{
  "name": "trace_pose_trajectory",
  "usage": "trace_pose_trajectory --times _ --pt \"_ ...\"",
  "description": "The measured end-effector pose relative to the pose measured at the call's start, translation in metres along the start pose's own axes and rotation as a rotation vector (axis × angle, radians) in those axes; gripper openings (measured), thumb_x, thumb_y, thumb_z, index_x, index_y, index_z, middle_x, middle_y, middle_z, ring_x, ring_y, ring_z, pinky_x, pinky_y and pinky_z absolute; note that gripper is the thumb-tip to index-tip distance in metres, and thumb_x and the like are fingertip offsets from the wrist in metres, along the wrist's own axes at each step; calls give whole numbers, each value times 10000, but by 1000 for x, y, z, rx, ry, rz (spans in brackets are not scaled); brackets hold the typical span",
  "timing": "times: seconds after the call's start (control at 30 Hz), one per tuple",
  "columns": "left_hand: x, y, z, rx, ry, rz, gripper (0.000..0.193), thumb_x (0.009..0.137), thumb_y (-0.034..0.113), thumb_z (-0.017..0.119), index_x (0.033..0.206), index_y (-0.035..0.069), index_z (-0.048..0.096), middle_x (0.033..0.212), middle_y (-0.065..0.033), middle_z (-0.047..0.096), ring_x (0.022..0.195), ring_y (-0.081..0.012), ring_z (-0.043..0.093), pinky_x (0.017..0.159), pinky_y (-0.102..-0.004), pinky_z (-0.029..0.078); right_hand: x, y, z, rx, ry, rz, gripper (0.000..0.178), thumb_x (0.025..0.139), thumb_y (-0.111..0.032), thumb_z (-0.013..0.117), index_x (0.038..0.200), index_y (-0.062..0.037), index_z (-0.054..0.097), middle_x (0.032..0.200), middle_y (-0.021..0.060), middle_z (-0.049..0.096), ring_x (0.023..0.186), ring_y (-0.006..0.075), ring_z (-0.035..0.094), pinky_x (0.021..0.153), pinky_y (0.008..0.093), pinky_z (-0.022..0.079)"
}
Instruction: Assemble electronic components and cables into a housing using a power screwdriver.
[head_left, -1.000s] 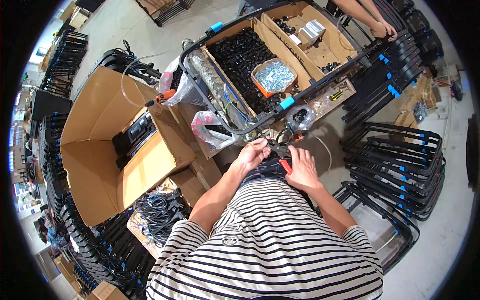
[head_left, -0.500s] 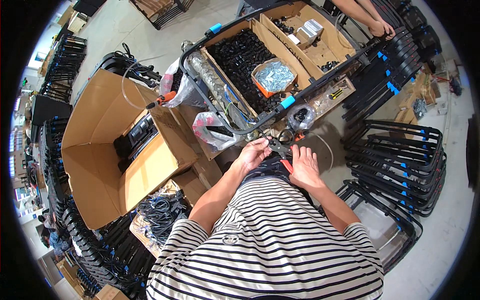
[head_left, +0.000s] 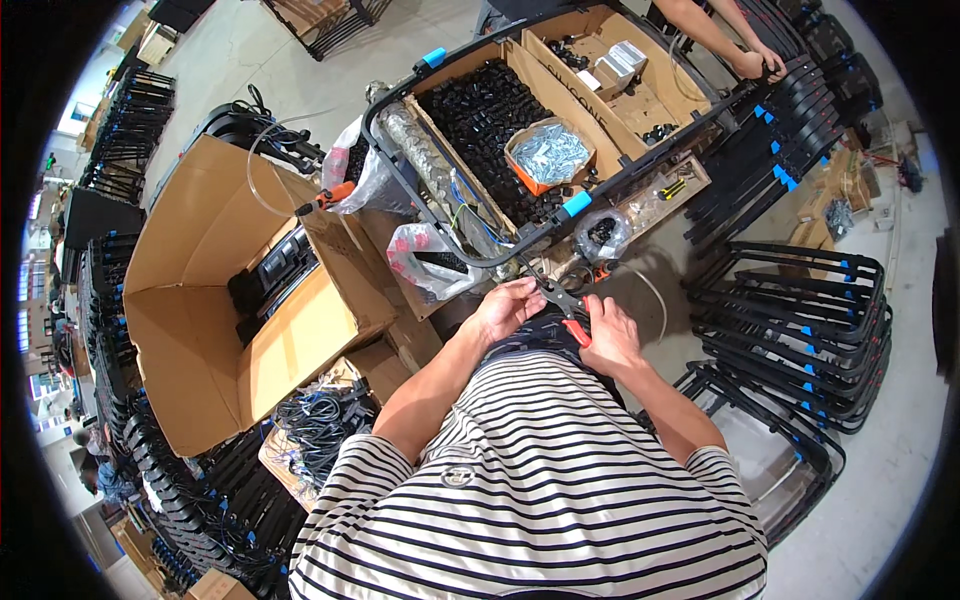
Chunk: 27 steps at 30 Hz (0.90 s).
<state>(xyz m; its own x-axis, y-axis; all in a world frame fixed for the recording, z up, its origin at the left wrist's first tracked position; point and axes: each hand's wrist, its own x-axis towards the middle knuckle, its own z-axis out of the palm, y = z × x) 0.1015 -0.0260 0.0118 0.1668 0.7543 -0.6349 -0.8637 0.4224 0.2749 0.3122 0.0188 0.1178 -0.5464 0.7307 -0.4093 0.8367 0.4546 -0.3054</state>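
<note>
– So, what is the right hand [head_left: 612, 338] doing?
– Its grip is closed round the red handles of a pair of pliers [head_left: 566, 308], whose dark jaws point up toward the black tube frame [head_left: 520, 248].
– And the left hand [head_left: 507, 308]?
– Fingers curled just beside the plier jaws; whether it pinches anything I cannot tell.
– Where is all this?
– Close in front of the striped shirt [head_left: 540, 480], below the cardboard tray of black parts [head_left: 490, 125]. A big open carton [head_left: 215, 300] stands to the left, stacked black frames [head_left: 800, 320] to the right.
</note>
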Motion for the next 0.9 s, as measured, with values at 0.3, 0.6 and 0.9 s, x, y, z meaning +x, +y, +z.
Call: trace_pose_trajectory --times 0.3,0.6,0.9 --pt "-22 51 -8 1889 393 984 243 800 199 688 1005 71 670 937 -109 626 880 -307 589 831 -423 467 20 -2 29 82 92 39 656 658 -130 679 1255 -27 428 1084 216 522 1041 390 568 842 493 476" --pt "8 58 -10 1977 324 989 268 728 227 711 946 73 687 902 -105 624 929 -305 556 825 -402 423 44 -32 58 151 266 79 660 648 -108 718 1240 -26 438 1127 219 528 1017 403 583 837 491 490" --pt "15 57 -11 1948 349 1080 199 740 199 709 881 64 668 853 -99 583 883 -304 537 775 -409 394 55 -49 52 37 286 135 704 639 -130 762 1250 -12 434 1121 208 531 1021 379 590 820 456 510"
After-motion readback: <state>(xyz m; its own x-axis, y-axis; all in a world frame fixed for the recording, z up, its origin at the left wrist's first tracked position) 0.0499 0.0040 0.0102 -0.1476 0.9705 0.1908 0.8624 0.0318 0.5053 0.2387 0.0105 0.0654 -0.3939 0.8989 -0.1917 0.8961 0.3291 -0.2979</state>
